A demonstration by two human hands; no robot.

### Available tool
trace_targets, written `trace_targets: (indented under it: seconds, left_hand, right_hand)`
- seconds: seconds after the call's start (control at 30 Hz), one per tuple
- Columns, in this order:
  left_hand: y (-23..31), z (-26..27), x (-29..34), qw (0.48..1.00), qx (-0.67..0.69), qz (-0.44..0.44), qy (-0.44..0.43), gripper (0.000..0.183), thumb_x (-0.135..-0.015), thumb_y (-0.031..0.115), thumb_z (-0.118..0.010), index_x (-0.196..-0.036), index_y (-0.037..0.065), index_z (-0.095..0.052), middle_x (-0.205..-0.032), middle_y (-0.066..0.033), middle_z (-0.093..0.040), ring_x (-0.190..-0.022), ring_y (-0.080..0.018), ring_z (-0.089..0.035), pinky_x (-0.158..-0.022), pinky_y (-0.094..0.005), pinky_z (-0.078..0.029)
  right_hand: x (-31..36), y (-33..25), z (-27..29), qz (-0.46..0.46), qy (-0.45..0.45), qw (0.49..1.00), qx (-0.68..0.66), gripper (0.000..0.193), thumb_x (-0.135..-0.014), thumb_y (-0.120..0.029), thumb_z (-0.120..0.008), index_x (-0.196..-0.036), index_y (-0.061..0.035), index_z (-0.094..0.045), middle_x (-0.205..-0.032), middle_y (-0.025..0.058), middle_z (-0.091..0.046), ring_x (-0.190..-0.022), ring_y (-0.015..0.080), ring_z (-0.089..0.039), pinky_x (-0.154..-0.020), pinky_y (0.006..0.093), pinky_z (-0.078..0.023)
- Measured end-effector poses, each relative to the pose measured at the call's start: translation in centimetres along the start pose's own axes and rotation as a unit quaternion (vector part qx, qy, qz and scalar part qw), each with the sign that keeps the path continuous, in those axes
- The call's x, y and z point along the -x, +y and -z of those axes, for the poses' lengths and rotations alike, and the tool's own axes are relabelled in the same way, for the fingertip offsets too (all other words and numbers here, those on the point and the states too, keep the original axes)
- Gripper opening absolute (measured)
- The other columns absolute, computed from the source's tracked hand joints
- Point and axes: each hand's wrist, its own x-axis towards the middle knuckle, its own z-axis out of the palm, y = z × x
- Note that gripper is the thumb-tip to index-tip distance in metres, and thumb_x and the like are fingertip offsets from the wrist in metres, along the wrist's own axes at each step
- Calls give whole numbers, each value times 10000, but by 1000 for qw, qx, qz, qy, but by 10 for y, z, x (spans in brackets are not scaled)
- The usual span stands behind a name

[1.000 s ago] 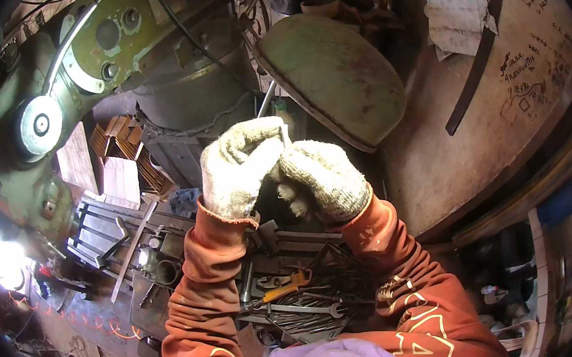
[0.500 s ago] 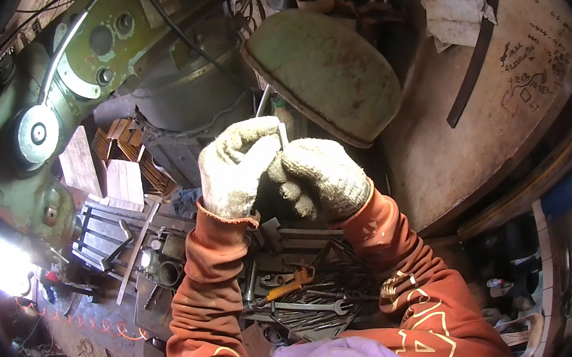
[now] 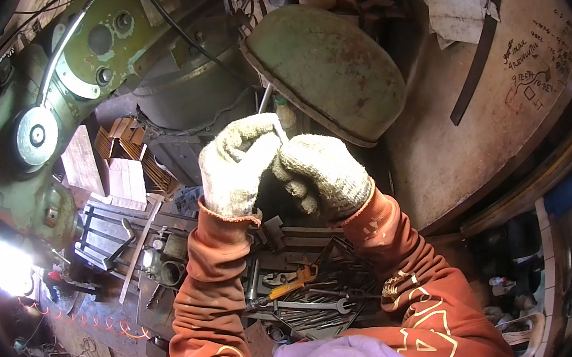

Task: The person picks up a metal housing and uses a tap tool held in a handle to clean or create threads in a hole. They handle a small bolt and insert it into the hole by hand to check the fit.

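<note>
In front of me, both hands are raised in off-white knitted work gloves. My left hand [image 3: 234, 164] has its fingers bent round toward the thumb, pinching a small, thin, pale metal piece [image 3: 281, 133]. Close against it on the other side is my right hand [image 3: 324, 174], with its fingers curled and the fingertips at the lower end of the same piece. The gloves hide most of the piece, and strong glare washes out its detail. Orange sleeves cover both forearms.
A green machine [image 3: 72, 68] with a round lamp stands at left. Beyond my hands is a rounded green metal cover [image 3: 327, 69]. A tray of drill bits, an open-end wrench [image 3: 313, 305] and a yellow-handled tool [image 3: 293, 282] lie below. Papers rest on the tan surface [image 3: 464, 153] at right.
The small metal piece has tilted, its top leaning a little to the left. My right hand has turned slightly and sits closer to the left. The view has shifted slightly.
</note>
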Motion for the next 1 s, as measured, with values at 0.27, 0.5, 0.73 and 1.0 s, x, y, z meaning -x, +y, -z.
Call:
trace_targets:
  seconds: [0.27,0.5,0.73,1.0]
  left_hand:
    - [-3,1,0,1000,17,-9,-7,209,-946,-37,-666,-1148,-59,-717,-1003,-95,-754,-919,-139,-698,-856,-284,-560]
    - [-3,1,0,1000,14,3,-7,210,-943,-38,-664,-1145,-58,-718,-997,-92,-754,-919,-136,-698,-854,-282,-559]
    - [-4,2,0,999,28,14,-5,205,-953,-29,-664,-1148,-63,-715,-1000,-91,-754,-919,-134,-696,-848,-277,-557]
    - [-10,4,-1,999,50,19,-8,207,-962,-18,-665,-1158,-63,-715,-986,-94,-760,-900,-136,-700,-835,-274,-562]
  right_hand:
    - [-2,3,1,71,-19,997,31,274,-1019,-278,-636,-847,-65,-662,-643,-13,-572,-492,71,-474,-470,238,-348]
    - [-6,12,1,144,-10,988,54,269,-1013,-283,-660,-871,-56,-678,-666,-12,-590,-526,67,-490,-488,235,-357]
    - [-1,6,-1,82,-3,996,35,269,-1004,-289,-674,-877,-53,-681,-668,-11,-594,-531,67,-493,-492,236,-364]
    - [-7,17,5,107,4,993,46,250,-992,-262,-693,-859,-52,-676,-675,-9,-593,-554,70,-497,-506,244,-373]
